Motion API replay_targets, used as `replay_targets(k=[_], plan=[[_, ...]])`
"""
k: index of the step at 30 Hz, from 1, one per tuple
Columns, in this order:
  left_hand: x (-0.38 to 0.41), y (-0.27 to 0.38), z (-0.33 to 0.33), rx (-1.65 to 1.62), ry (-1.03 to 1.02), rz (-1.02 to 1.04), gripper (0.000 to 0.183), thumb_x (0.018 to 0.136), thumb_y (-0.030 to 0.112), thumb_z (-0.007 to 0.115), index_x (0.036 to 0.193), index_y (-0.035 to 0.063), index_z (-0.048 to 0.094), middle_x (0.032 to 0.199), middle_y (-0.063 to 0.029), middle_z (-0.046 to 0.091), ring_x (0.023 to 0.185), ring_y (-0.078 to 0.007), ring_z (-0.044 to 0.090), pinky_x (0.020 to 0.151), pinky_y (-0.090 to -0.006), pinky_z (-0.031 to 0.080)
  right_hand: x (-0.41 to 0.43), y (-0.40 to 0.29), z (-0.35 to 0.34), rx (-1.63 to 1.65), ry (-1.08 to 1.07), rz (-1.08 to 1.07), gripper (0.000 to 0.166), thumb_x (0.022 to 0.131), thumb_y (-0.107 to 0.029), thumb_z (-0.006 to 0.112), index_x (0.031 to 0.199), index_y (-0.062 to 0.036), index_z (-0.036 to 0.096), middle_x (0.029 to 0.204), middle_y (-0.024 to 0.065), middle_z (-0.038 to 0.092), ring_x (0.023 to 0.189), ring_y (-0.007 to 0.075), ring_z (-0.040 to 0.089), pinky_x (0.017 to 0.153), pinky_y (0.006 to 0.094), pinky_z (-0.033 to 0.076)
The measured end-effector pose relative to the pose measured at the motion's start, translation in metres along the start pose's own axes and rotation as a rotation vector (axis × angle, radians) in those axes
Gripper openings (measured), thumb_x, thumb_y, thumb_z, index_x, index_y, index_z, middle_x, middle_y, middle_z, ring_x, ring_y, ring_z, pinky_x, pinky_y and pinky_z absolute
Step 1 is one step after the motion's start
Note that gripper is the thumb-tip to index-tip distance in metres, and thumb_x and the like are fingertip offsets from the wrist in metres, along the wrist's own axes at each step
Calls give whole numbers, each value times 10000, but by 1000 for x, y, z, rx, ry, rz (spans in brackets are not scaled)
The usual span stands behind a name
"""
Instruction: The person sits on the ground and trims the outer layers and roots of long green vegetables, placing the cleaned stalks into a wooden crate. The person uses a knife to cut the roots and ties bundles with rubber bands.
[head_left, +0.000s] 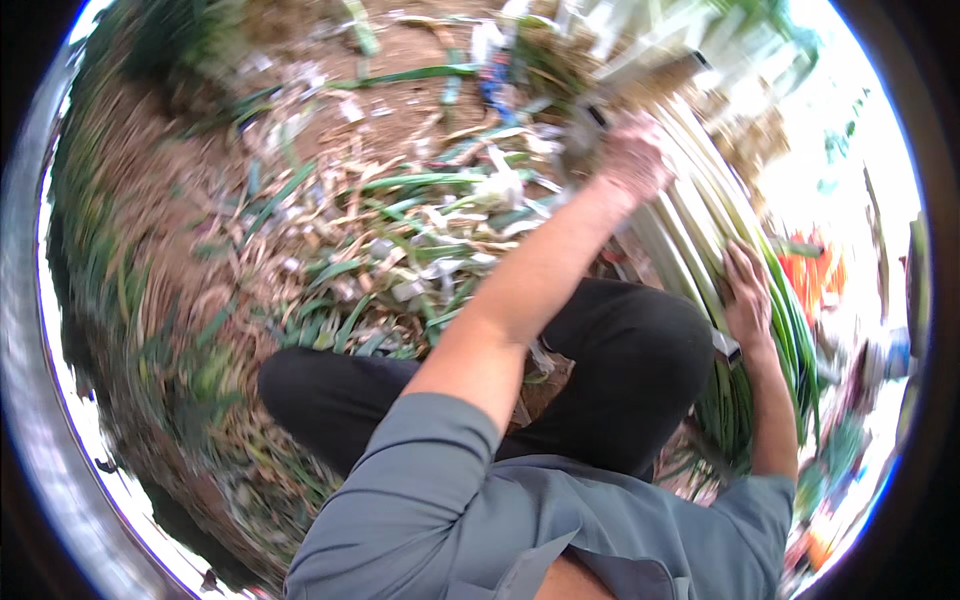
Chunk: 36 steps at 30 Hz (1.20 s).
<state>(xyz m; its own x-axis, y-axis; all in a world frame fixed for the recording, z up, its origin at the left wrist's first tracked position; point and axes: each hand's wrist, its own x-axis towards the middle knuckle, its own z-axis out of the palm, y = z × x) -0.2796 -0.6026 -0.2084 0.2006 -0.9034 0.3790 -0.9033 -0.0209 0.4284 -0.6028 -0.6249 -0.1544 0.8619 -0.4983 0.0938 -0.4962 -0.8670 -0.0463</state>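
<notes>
A thick bundle of long-stalked leeks or large green onions (697, 214) lies to the right of my knee, its pale stems away from me and its green leaves towards me. Over the stems near the root end is my left hand (637, 156), curled and blurred; what its fingers hold is hidden. My right hand (746, 292) holds the bundle from its right side, the fingers laid over the stalks. Beyond my left hand, a pale bar with a dark end (652, 79) crosses near the roots. Another pale bar end (725, 346) shows below my right fingers.
Torn leaves and trimmings (405, 225) litter the soil (405, 56) before me. More white-stemmed leeks (615, 26) are heaped at the top. My bent knees (637, 345) sit close to the bundle. Something orange (814, 270) lies to the right.
</notes>
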Motion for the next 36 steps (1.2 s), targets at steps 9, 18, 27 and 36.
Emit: replay_targets(k=[9,18,27,36], plan=[[-214,-47,-70,1,216,-218,641,812,225,826,1388,49,607,1450,-184,557,1386,-372,505,1213,-489,379,46,-40,-44,201,126,31,226,990,-52,662,1196,12,729,1309,166,701,1246,345,651,1076,460,502],[-450,-165,-139,126,-61,-1471,1410,587,560,947,1684,162,157,1752,-209,76,1619,-413,-4,1279,-649,84,164,-195,-109,367,-2,-342,250,947,14,680,1193,44,711,1276,173,704,1181,333,676,1035,419,507],[-485,-110,-72,268,-324,-1221,894,692,179,823,1502,79,458,1374,-206,536,1324,-377,497,1210,-561,284,230,-354,-73,163,-480,-843,251,908,-157,754,1102,-7,700,1043,137,678,1046,358,657,934,453,510],[-480,-122,-74,-31,171,-1524,271,838,129,728,1093,57,676,1017,-189,723,945,-419,713,816,-523,573,329,-399,82,-7,-751,-724,901,855,-528,791,1533,-28,470,1581,190,486,1456,340,475,1207,442,390]])
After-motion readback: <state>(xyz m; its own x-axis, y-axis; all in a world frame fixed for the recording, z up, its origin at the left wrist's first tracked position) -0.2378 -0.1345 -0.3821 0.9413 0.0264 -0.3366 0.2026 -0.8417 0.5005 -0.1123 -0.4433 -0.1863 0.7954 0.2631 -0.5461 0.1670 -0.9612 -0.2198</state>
